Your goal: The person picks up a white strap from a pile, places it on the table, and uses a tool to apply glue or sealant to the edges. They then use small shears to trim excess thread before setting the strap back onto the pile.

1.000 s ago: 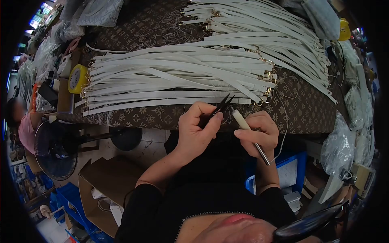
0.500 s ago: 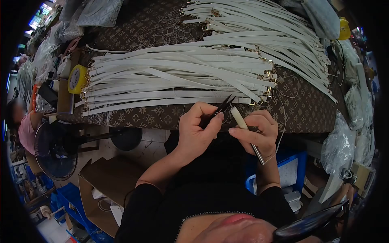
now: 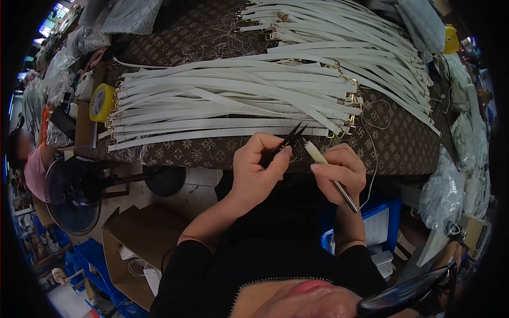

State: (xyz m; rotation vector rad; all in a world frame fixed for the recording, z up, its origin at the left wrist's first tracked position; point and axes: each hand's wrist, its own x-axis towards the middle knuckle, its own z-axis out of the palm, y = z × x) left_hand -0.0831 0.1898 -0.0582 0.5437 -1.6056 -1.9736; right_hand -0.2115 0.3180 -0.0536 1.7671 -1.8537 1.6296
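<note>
My left hand (image 3: 256, 168) grips small black thread snips (image 3: 290, 137), blades apart and pointing up toward the table edge. My right hand (image 3: 342, 172) pinches a thin white strap (image 3: 317, 153) whose tip sits right beside the snips' blades; a metal end of the strap (image 3: 347, 198) sticks out below the hand. A thin loose thread (image 3: 374, 159) loops to the right of this hand. Just beyond both hands lies a wide row of white straps with gold buckles (image 3: 233, 100) on the brown patterned table (image 3: 212, 151).
A second heap of white straps (image 3: 339, 26) lies farther back. A yellow tape roll (image 3: 101, 103) sits at the table's left end. Plastic bags (image 3: 450, 191) crowd the right side. Below are a fan (image 3: 71, 196), a cardboard box (image 3: 138, 238) and a blue bin (image 3: 379, 222). Another person's sleeve (image 3: 33, 172) shows at far left.
My right hand shifted the strap slightly: it dipped left toward the snips half a second ago, and now sits a little to the right again. The left hand has barely moved.
</note>
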